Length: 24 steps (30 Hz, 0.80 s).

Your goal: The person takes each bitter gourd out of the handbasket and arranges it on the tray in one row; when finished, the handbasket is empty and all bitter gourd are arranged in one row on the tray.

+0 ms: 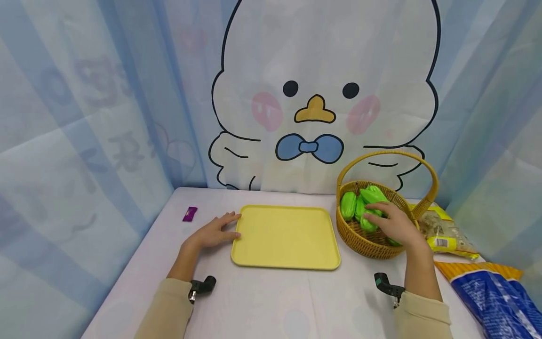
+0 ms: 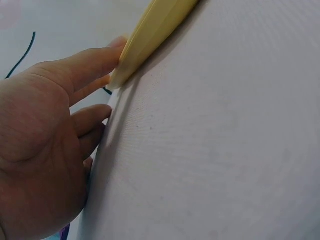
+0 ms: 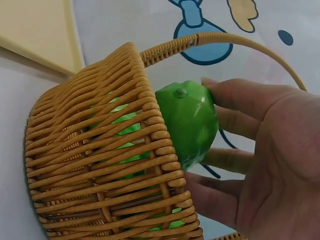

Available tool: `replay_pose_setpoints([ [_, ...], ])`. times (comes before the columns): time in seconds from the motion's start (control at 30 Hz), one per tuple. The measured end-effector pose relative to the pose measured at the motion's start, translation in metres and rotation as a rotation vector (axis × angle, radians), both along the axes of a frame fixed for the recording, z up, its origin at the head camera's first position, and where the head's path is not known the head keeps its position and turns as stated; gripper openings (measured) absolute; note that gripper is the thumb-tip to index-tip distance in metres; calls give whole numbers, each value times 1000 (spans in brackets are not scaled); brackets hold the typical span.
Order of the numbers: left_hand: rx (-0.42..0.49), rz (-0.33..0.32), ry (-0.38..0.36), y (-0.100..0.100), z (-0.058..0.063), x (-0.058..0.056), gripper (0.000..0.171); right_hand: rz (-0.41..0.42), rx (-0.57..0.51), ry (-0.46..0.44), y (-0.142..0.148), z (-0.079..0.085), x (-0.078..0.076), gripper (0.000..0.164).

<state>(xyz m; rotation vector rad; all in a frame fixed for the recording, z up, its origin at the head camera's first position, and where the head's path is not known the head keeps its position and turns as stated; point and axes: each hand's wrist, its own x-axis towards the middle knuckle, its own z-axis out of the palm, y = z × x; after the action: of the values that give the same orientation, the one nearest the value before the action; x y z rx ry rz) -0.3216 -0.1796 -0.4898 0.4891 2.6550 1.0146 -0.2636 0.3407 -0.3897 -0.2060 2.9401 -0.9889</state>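
My left hand [image 1: 216, 231] rests at the left end of a yellow rectangular tray [image 1: 286, 238], fingers stretched out and fingertips at its rim [image 2: 126, 70]. On the right stands a woven wicker basket [image 1: 353, 238] with a tall arched handle, holding several bright green, glossy, ridged vegetables [image 1: 348, 205]. My right hand [image 1: 395, 225] reaches in under the handle. In the right wrist view, its fingers and thumb lie on opposite sides of one green vegetable [image 3: 187, 120] that shows above the basket rim. Other green pieces show through the weave.
A small purple wrapped packet [image 1: 190, 214] lies on the white-covered table [image 1: 271, 301] left of the tray. Right of the basket are a yellow and clear bag [image 1: 449, 230] and a blue and orange bag [image 1: 499, 301]. A curtain with a cartoon bird [image 1: 315, 61] hangs behind.
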Motion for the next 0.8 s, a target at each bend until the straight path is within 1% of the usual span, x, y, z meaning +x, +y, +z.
replay_pose_setpoints([
  [0.07, 1, -2, 1, 0, 0, 0, 77, 5, -41, 13, 0, 1, 0, 62],
  [0.2, 7, -15, 20, 0, 0, -1, 77, -10, -115, 40, 0, 4, 1, 64],
  [0.27, 7, -15, 15, -1, 0, -1, 77, -8, -162, 40, 0, 5, 1, 65],
  [0.43, 1, -5, 0, -2, 0, 0, 78, 60, -273, 11, -4, 8, 3, 61],
  [0.5, 1, -4, 7, -2, 0, 0, 78, 89, -303, 10, -5, 9, 3, 59],
  [0.63, 6, -3, 13, -2, 0, 0, 77, 112, -351, 20, -8, 11, 4, 57],
  [0.8, 1, -2, 2, -1, 1, 0, 77, 131, -364, 39, -13, 17, 11, 54],
])
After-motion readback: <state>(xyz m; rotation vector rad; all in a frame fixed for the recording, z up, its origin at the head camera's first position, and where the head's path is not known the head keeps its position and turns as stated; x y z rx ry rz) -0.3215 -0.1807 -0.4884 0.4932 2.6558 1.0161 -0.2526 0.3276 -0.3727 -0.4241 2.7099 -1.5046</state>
